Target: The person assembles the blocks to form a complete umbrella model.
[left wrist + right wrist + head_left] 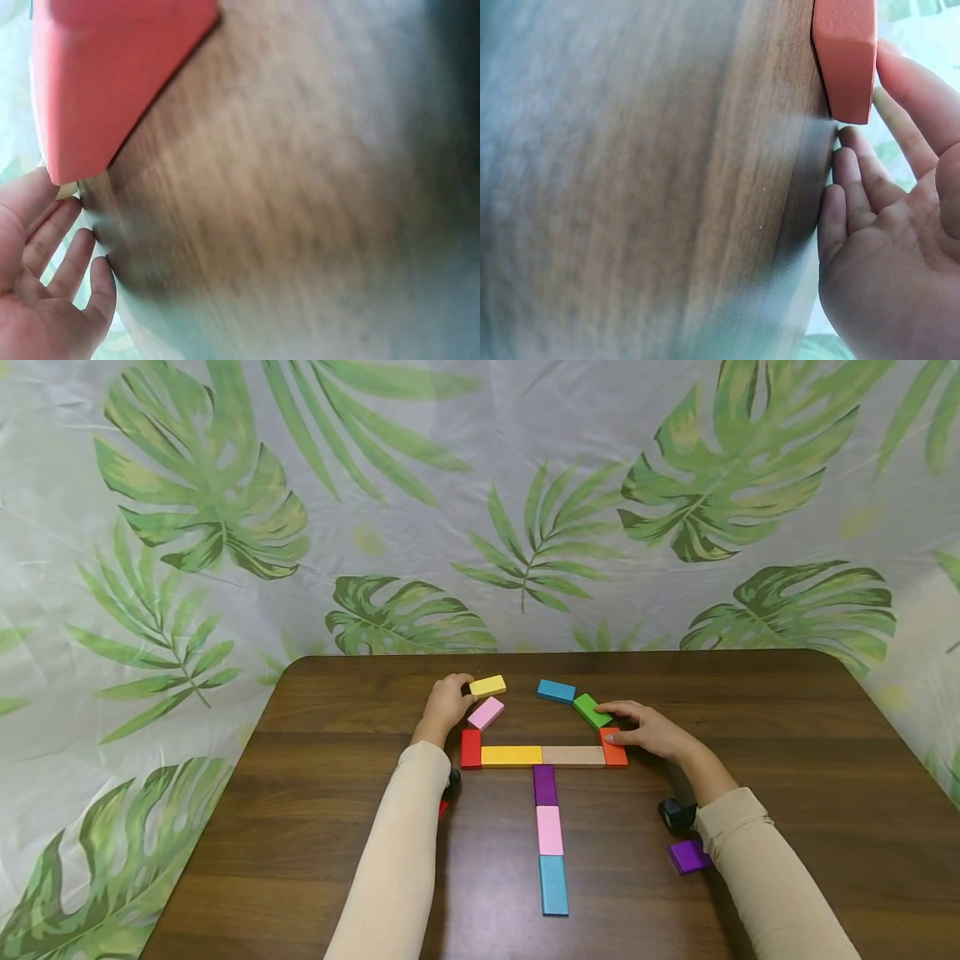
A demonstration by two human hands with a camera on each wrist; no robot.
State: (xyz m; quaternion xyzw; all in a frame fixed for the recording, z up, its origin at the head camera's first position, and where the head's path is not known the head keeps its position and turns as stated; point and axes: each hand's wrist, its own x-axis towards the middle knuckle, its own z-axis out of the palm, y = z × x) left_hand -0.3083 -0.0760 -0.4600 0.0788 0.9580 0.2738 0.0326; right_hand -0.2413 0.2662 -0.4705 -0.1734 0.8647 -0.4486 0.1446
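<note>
At the far left of the block layout, my left hand has thumb and fingertips at the left end of a light yellow block, pinching it. A pale pink block lies slanted just below, above a red block. My right hand stretches an index finger onto a green block, while its thumb rests on an orange block. Beyond the green block sits a blue block. In the right wrist view the orange block stands beside the thumb, the other fingers low at the tabletop.
A yellow block and a beige block form a row between red and orange. Purple, pink and teal blocks run down toward me. A loose purple block lies by my right sleeve. Behind the table hangs leaf-patterned cloth.
</note>
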